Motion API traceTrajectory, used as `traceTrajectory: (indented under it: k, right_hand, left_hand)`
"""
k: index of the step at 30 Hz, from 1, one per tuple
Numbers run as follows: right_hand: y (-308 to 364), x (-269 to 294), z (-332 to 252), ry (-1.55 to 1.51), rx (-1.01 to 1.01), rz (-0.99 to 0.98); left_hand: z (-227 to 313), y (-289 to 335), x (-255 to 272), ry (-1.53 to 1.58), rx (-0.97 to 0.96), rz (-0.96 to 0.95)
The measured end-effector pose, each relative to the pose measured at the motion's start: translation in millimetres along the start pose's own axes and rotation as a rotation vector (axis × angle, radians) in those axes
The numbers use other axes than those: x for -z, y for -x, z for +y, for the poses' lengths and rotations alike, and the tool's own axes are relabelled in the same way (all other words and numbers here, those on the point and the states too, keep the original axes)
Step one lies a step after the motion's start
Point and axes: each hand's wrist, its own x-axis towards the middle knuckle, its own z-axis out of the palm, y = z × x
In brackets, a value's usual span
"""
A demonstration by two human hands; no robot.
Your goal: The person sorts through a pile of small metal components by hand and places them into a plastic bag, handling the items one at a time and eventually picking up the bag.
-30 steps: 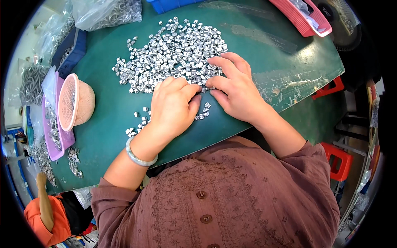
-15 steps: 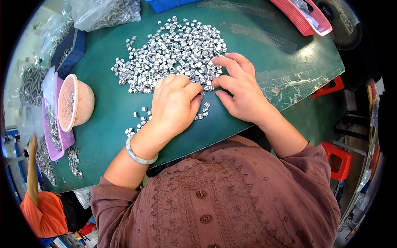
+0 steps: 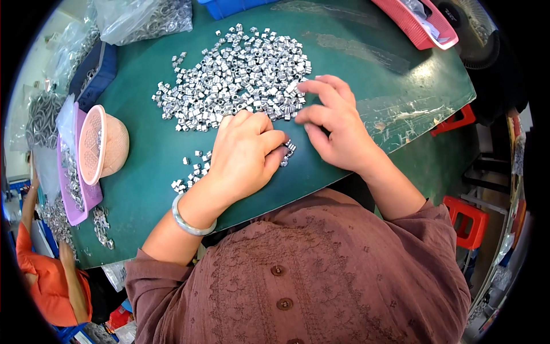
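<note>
— Pink mesh plastic basket (image 3: 102, 144) at the left of the frame lies tipped on its side on a lilac plastic tray (image 3: 73, 198) holding metal bits; a clear plastic bag (image 3: 143, 17) of silvery parts sits upper left, a red plastic basket (image 3: 417, 26) upper right.

— And the hands?

— Both rest on the dark green tabletop (image 3: 366, 63). Small silver metal sleeves (image 3: 235, 71) lie heaped in the upper centre. Right hand (image 3: 338, 126) touches the heap's lower right edge, fingers loosely spread. Left hand (image 3: 243, 152) is curled palm-down just below the heap, a few sleeves at its fingertips; whether it pinches one, I cannot tell.
</note>
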Motion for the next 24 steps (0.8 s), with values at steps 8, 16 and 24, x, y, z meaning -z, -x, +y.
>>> traceTrajectory:
  k: [8,16,24]
  right_hand:
    - [-3,-3,0,0.066,-0.043,-0.021]
    - [-3,-5,0,0.035,-0.028,-0.05]
    - [-1,0,-6,-0.019,-0.05,-0.064]
  left_hand:
    - [6,7,-6,0.106,-0.064,0.01]
    - [1,11,-9,0.197,-0.063,0.018]
    - [0,12,-5,0.148,0.007,0.061]
